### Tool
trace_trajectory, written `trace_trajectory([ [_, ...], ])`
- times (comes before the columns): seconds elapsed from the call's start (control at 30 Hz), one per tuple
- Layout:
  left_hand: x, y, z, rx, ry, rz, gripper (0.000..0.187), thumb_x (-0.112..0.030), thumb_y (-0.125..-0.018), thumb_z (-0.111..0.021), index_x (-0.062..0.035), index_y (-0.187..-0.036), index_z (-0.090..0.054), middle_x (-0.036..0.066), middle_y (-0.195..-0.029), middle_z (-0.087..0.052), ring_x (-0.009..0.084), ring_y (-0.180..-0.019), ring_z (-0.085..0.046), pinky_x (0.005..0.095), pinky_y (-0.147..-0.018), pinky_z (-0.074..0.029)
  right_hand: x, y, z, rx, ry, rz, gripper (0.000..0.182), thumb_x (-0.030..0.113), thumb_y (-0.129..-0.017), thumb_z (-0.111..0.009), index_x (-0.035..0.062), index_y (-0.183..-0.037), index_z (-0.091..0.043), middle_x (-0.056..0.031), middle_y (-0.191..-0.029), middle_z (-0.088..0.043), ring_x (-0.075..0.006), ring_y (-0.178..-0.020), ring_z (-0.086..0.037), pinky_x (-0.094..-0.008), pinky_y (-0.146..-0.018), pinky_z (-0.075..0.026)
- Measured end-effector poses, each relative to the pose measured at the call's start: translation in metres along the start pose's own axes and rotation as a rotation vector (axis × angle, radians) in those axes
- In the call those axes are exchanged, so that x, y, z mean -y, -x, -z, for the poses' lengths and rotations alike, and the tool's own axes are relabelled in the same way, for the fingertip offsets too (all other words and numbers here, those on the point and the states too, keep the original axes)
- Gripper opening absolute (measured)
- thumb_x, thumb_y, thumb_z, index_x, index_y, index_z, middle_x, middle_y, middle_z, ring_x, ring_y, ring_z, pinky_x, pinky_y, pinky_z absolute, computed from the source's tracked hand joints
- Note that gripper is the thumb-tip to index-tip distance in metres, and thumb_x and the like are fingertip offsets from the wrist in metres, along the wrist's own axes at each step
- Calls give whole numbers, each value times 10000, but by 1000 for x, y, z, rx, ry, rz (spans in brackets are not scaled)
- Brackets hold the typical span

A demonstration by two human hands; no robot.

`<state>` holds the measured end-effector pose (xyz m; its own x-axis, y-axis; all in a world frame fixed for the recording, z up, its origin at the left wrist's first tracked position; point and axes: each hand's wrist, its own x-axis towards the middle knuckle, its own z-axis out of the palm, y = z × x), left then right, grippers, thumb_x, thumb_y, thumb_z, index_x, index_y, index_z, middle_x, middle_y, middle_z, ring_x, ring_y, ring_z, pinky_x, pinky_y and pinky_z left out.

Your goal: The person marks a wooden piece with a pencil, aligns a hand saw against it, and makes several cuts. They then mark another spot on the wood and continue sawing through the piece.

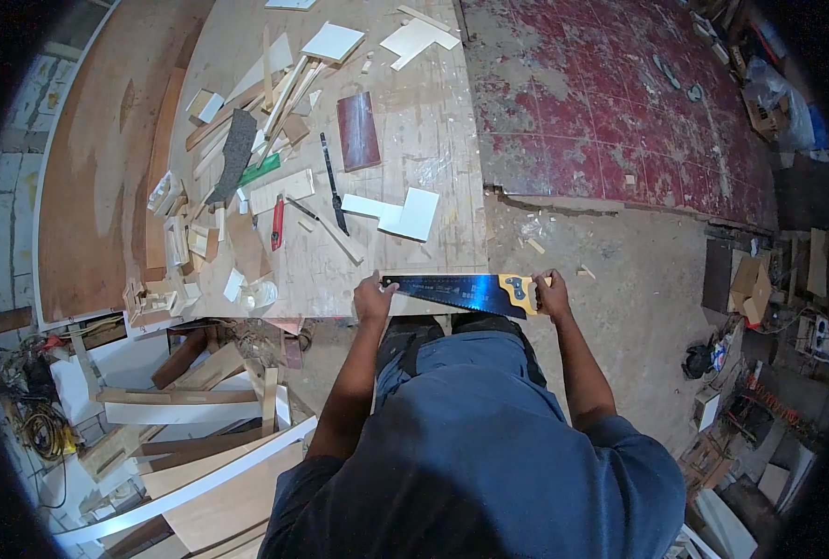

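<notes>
right hand (552, 293) grips saw (456, 293); left hand (373, 300) steadies blade.

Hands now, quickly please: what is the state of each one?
Left hand: closed on the blade tip of the handsaw.
Right hand: closed on the saw's yellow handle.

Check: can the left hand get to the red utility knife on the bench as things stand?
Probably yes. The left hand pinches the tip of the handsaw at the bench edge; the red utility knife lies just beyond with only flat offcuts between. It would have to let go of the blade first.
</notes>
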<state>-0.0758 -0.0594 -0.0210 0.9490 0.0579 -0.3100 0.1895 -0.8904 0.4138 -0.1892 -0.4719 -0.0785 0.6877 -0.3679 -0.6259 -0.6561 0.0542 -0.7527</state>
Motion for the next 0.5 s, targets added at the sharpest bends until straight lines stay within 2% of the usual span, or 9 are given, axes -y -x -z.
trace_trajectory([
  [0.07, 0, 0, 1, 7, -2, 4, 544, -306, -714, -849, -20, -1143, -675, 202, -994, -706, 366, -949, -684, 439, -809, -542, 0, 1, -2, -38, 35, 28, 243, 276, -931, -672, 123, -912, -484, 8, -555, -474, -106, -403, -430, -283, -354, -355],
  [0.17, 0, 2, -1, -15, 4, -5, 551, -306, -709, -852, -13, -1140, -673, 205, -994, -706, 366, -951, -684, 440, -813, -541, 2, 1, 0, -29, 38, 6, 292, 270, -898, -702, 109, -916, -460, -30, -570, -517, -135, -424, -482, -302, -371, -392],
  [0.4, 4, 1, -5, -47, 22, -34, 536, -320, -710, -848, -14, -1117, -678, 214, -984, -705, 371, -940, -686, 444, -819, -542, 3, 3, 1, -6, -3, 8, 295, 276, -906, -704, 114, -900, -458, -26, -569, -513, -130, -423, -476, -302, -370, -391],
  [0.5, 3, 0, 0, -19, 19, -48, 529, -329, -716, -842, -13, -1106, -678, 218, -980, -703, 382, -935, -684, 451, -815, -544, 2, 2, -1, -14, -11, 34, 236, 265, -938, -664, 121, -896, -482, -2, -545, -481, -112, -385, -432, -281, -345, -354],
])
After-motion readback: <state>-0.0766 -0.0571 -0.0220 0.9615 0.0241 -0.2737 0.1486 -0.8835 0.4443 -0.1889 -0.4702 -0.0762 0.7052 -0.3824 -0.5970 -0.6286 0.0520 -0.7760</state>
